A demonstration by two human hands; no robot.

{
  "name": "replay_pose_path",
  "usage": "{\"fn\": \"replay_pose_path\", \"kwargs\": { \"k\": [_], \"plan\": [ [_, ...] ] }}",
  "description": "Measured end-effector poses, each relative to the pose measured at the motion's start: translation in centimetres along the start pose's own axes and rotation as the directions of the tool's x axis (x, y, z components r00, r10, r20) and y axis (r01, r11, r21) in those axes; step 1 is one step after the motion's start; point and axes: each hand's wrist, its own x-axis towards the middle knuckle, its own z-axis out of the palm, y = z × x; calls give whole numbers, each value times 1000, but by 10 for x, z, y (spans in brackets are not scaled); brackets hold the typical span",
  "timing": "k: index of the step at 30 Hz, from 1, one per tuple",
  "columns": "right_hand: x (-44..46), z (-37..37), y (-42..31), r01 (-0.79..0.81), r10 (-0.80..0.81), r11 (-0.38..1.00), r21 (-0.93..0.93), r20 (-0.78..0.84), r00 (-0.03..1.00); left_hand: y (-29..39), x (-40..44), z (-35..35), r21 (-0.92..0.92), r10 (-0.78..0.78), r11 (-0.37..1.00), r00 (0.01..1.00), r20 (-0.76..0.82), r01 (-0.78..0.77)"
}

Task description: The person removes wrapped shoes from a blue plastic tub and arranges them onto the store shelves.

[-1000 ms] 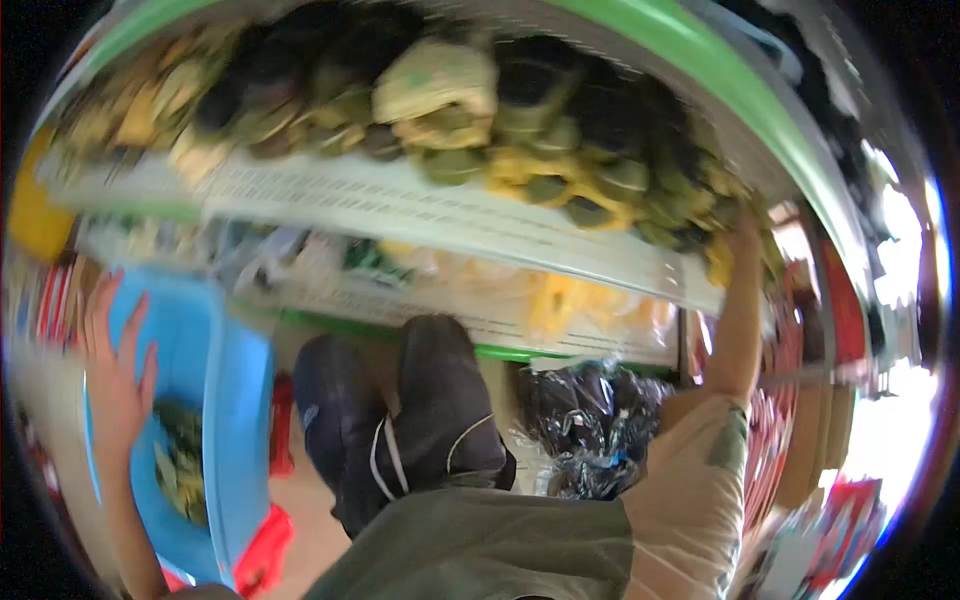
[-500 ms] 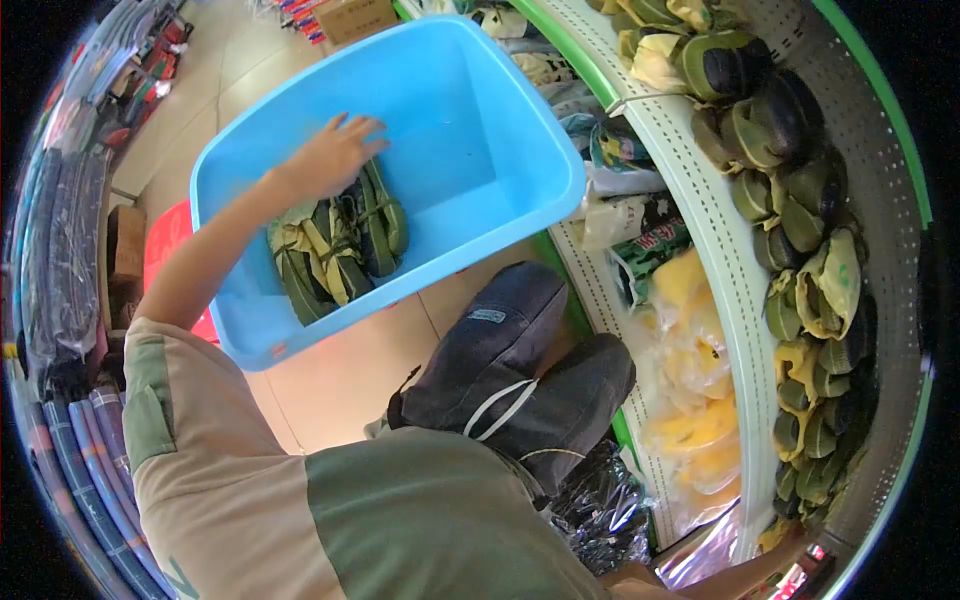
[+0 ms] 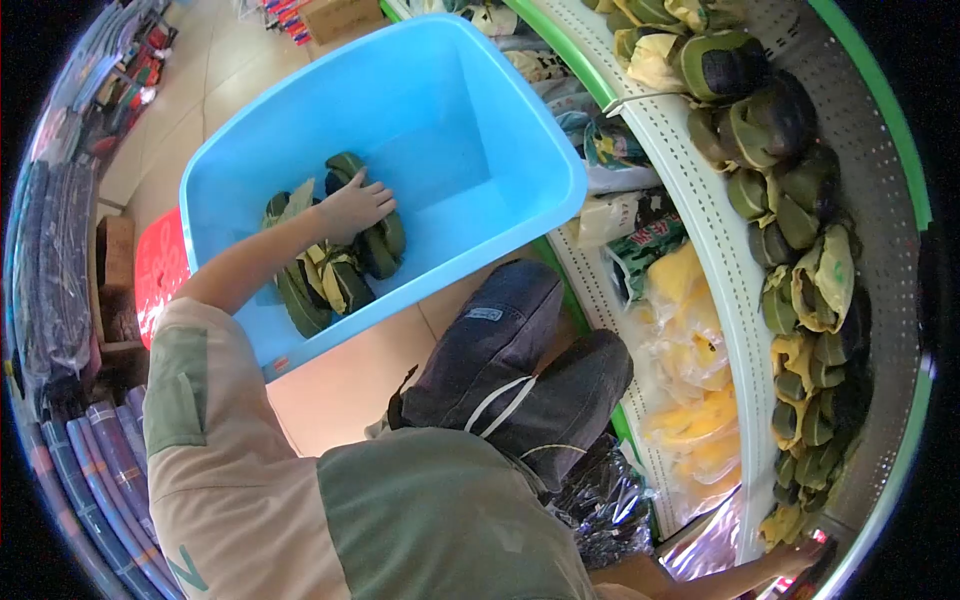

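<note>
My left hand [image 3: 357,207] reaches into a large blue bin [image 3: 500,215] and rests on top of green-and-black shoes [image 3: 380,245] that lie there in bundles with yellowish wrapping. Its fingers are partly spread over them. At the lower right, my right hand [image 3: 803,557] is by the near end of the upper shelf, next to the last wrapped shoes [image 3: 785,525]; its fingers are too small and hidden to make out. A long row of the same dark green shoes [image 3: 800,295] fills that shelf.
Yellow items in clear plastic [image 3: 690,430] lie on the lower shelf [image 3: 625,370]. Black plastic-wrapped goods [image 3: 605,500] sit beside my knees. A red stool-like object [image 3: 160,270] stands left of the bin, near a cardboard box [image 3: 340,18] and folded fabrics [image 3: 60,260].
The view has swung from facing the shelf to the bin on its left. My left hand has moved from the bin's rim area down onto the shoes. My right hand stays at the shelf.
</note>
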Motion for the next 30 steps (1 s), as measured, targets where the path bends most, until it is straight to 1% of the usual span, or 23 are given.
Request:
{"fn": "replay_pose_path", "kwargs": {
  "k": [2,4,6,7,9,11,12,13,14,15,16,18,19,20,22,23,24,25,26,27,28,29,30],
  "plan": [
    [-2,-17,-46,-112,118,985,130,-36,992,0,-12,-6,0,-57,998,992,-109,58],
    [-5,-38,-95,-125,149,960,251,-79,986,-2,-23,-14,-16,-107,994,975,-197,106],
    [-9,-61,-147,-84,136,933,351,-127,982,-2,-34,-27,-49,-153,988,953,-261,145],
    [-13,-76,-180,-51,110,936,349,-152,982,-3,-40,-39,-64,-172,985,942,-286,161],
    [-20,-108,-253,9,36,980,199,-221,975,-5,-52,-68,-93,-208,978,916,-342,187],
    [-29,-138,-318,129,-115,991,40,-247,962,-7,-65,-93,-119,-228,973,859,-457,195],
    [-33,-144,-343,111,-26,928,356,-234,972,-9,-71,-107,-132,-237,971,826,-512,198],
    [-38,-146,-364,85,55,767,636,-197,979,-10,-76,-121,-147,-266,964,785,-559,222],
    [-43,-147,-383,58,120,522,851,-141,983,-12,-81,-136,-163,-296,955,741,-603,248],
    [-49,-148,-399,56,102,493,868,-121,987,-14,-87,-148,-182,-324,945,694,-643,272],
    [-55,-149,-414,54,83,463,885,-103,991,-16,-90,-160,-196,-321,945,619,-716,264],
    [-65,-143,-434,59,22,401,914,-74,997,-18,-94,-180,-224,-313,944,451,-836,241],
    [-70,-136,-441,67,-24,371,926,-63,998,-16,-92,-190,-231,-300,946,341,-891,229],
    [-76,-130,-450,73,-70,341,937,-53,996,-12,-92,-200,-213,-280,947,295,-914,241],
    [-89,-126,-475,-115,-85,146,983,129,988,-8,-93,-224,-171,-224,951,194,-955,258],
    [-97,-131,-492,-240,-150,80,967,250,957,-5,-93,-234,-135,-173,960,145,-974,244],
    [-105,-139,-511,-364,-217,26,931,360,907,0,-93,-246,-85,-121,968,141,-983,237],
    [-111,-147,-529,-443,-362,-28,896,404,840,8,-93,-259,-32,-64,974,133,-989,224],
    [-114,-165,-550,-496,-530,-98,863,376,760,17,-93,-273,25,1,979,119,-993,203],
    [-118,-176,-566,-628,-691,-187,755,353,630,29,-93,-287,67,36,977,153,-988,203],
    [-128,-180,-580,-752,-774,-267,603,330,540,43,-90,-300,115,81,975,174,-981,191],
    [-133,-182,-589,-819,-856,-274,504,261,446,55,-82,-310,207,178,958,152,-972,198],
    [-138,-188,-597,-876,-894,-317,365,194,404,69,-71,-321,297,279,933,114,-953,203]
  ]
}}
